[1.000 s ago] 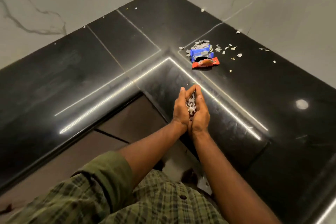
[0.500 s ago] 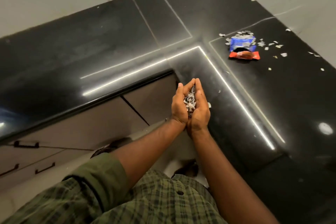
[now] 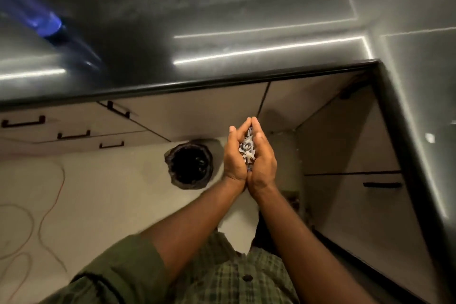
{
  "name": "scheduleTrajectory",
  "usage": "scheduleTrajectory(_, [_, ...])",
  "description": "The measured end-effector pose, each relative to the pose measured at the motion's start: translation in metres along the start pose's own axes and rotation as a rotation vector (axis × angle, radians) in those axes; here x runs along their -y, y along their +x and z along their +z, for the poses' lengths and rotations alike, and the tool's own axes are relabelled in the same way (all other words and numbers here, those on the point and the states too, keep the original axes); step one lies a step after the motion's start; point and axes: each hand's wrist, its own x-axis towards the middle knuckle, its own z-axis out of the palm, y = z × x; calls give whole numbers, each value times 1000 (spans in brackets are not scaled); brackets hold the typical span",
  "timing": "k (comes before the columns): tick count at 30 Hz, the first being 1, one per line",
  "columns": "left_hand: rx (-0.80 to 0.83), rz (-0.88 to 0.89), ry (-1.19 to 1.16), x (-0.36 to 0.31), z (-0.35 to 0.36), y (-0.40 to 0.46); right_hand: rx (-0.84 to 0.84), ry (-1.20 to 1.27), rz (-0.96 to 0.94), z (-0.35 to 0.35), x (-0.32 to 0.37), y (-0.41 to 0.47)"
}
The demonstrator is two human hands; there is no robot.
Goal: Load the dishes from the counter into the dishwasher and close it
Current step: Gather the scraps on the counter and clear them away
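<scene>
My left hand (image 3: 234, 155) and my right hand (image 3: 264, 158) are pressed together, cupped around a heap of small torn paper scraps (image 3: 247, 149), white and bluish. The hands hang in the air over the floor, in front of the black counter's inner corner (image 3: 376, 64). Just left of the hands and lower down, a round bin lined with a black bag (image 3: 190, 164) stands on the floor. No dishes and no dishwasher show in this view.
The glossy black L-shaped counter (image 3: 222, 20) runs along the top and down the right side. Pale cabinet fronts with dark handles (image 3: 74, 134) sit below it. A blurred blue object (image 3: 49, 24) lies on the counter at left. An orange cable (image 3: 49, 205) loops across the pale floor.
The view has swung left and down, away from the wrappers and scraps on the counter. My cupped hands have carried the scraps off the counter, out over the floor beside the bin.
</scene>
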Motion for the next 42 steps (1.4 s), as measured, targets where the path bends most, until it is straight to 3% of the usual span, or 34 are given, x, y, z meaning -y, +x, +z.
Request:
scheduleTrajectory(7, [-293,-25,-85,-33,-148,29,-72,-91,241,46,-146,-1])
scheduleTrajectory(10, [-382,-39,-91,-32,-207,61,-152,12,364,51,-203,19])
scheduleTrajectory(20, [-544,-98,-22,-22,-296,143,-290,112,597,51,-302,89])
scheduleTrajectory(26, [-471,-93,1,-36,-334,172,-278,30,585,50,-325,117])
scheduleTrajectory(32, [-558,-82,94,-54,-354,172,-357,-118,475,40,-324,130])
scheduleTrajectory(36, [-619,-124,96,-53,-352,165,-359,-142,478,42,-317,125])
scheduleTrajectory(42, [-527,-150,3,-45,-319,146,-335,-114,501,59,-304,116])
